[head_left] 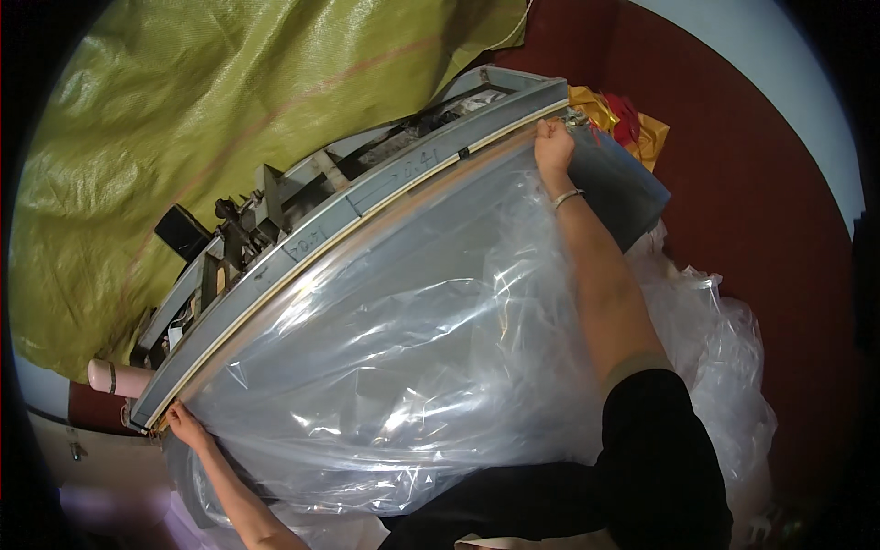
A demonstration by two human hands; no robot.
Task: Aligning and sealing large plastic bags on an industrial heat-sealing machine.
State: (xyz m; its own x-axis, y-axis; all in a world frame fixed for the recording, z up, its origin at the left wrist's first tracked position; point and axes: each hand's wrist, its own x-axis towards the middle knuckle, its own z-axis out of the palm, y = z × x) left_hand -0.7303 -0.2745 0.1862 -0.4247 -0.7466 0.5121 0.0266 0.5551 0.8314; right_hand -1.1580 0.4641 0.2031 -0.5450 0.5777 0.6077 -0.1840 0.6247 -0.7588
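Observation:
A large sheet of clear plastic film [394,357] is stretched across a grey worktop and hangs in folds toward me. Its far edge lies along the pale strip [367,221] at the front of a long grey metal machine frame [335,220]. At the near left end of the strip, my left hand [186,426] is closed on a corner of the film. My right hand [555,151] is closed on the film at the far right end, its arm stretched out. The fingertips of both hands are partly hidden.
Open metal bays with dark mechanical parts [236,229] sit behind the strip. A yellow-green woven sheet [229,92] drapes beyond. A pink bottle [119,377] is by the left end. Crumpled plastic film [724,367] is heaped at right, with a gold and red wrapper [632,124] behind.

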